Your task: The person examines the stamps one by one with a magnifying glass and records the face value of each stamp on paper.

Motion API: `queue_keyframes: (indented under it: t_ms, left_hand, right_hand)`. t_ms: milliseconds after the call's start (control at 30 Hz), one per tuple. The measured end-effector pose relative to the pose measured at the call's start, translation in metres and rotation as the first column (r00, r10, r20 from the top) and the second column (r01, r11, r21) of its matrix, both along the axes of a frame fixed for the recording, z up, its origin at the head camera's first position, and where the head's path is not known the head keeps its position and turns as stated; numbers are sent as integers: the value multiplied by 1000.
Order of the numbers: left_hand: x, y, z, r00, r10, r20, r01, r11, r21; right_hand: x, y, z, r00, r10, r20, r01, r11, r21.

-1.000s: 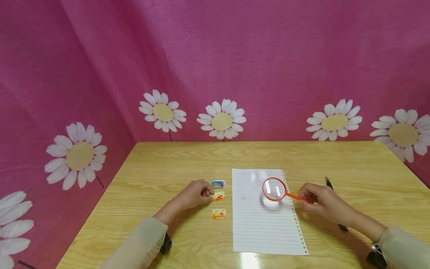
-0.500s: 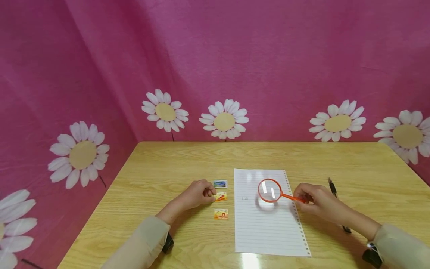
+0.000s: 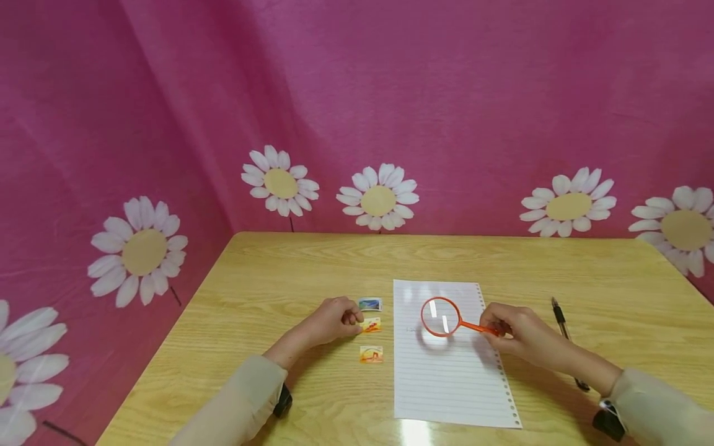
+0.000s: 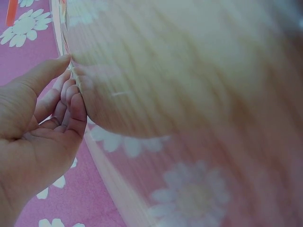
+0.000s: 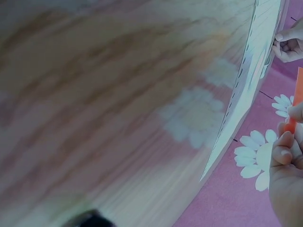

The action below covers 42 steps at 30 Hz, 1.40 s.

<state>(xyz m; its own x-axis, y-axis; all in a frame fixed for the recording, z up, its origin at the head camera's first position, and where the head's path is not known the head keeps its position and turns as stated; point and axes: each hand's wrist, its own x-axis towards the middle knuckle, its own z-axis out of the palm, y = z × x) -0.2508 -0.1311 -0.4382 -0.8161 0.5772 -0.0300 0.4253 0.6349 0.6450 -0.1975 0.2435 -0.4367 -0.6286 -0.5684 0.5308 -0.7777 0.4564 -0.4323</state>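
Note:
My right hand [image 3: 519, 331] pinches the handle of an orange-rimmed magnifying glass [image 3: 460, 322], its lens held above a lined sheet of paper [image 3: 440, 390]. Reflections partly cover what lies under the lens. In the right wrist view, the fingers [image 5: 285, 153] curl round the orange handle [image 5: 294, 104]. At the sheet's left, my left hand [image 3: 333, 321] rests with its thumb at the left edge of a yellow-orange stamp [image 3: 372, 324]. Its fingers are loosely curled, apart from the thumb, in the left wrist view. A blue-green stamp [image 3: 370, 304] lies just beyond, and another yellow-orange stamp [image 3: 371, 354] nearer me.
A black pen [image 3: 561, 319] lies right of the sheet, partly behind my right forearm. The wooden table [image 3: 301, 266] is bounded by a pink curtain [image 3: 446, 111] with daisies at the back and left. Faint handwriting shows on the sheet's left part.
The magnifying glass has moved left across the sheet with my right hand, closer to the faint handwriting. My left hand stays by the middle stamp. The whole view has shifted slightly.

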Motion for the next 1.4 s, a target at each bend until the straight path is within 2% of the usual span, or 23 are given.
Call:
queue_keyframes:
  t_ms: [300,567,1167,1400]
  left_hand:
    - [-2,-2,-2,1000,-12,-1,12,1000,10]
    - [-2,-3,-1,1000,-8,10,8,1000,5]
    - [-3,-4,-2,1000,-20,-22,20,1000,5]
    - [-3,-4,-2,1000,-15,6,15,1000,13]
  right_hand:
    - [-3,-10,6,999,1,49,-3,999,49]
    - [-7,-17,6,999,4,41,-7,998,62]
    - [-16,-32,1,999,44,21,-45,998,46]
    - [-19,-38,1,998,69,11,-69,997,37]
